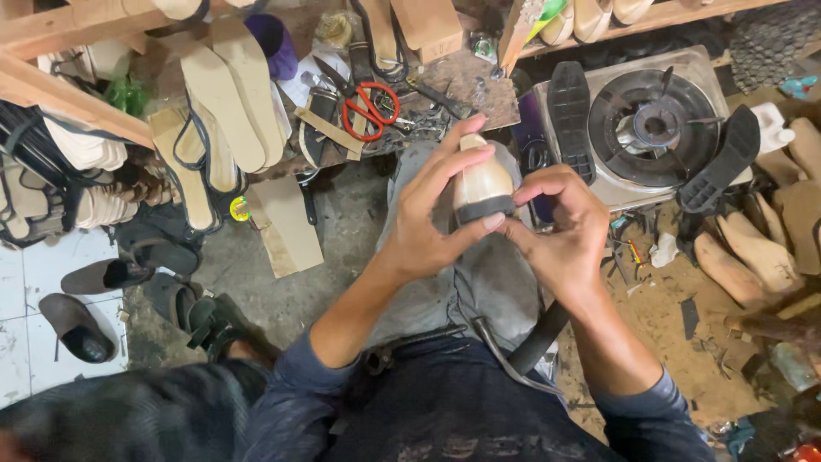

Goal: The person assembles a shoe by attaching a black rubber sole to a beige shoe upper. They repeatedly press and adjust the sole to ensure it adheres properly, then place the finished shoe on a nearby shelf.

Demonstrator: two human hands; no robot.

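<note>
A pale wooden shoe last (483, 181) with a dark band of material across it rests on my lap, over a grey cloth (479, 274). My left hand (428, 218) wraps it from the left, fingers over its top and thumb on the dark band. My right hand (560, 227) pinches the band at its right edge. A dark strap (530, 346) hangs down from under my right wrist.
A gas burner (654, 124) with two black soles leaning on it stands at the right. Red-handled scissors (368, 107) lie on a cluttered board ahead. Insoles (231, 98) sit at the left, wooden lasts (753, 248) at the right, sandals (81, 325) on the floor.
</note>
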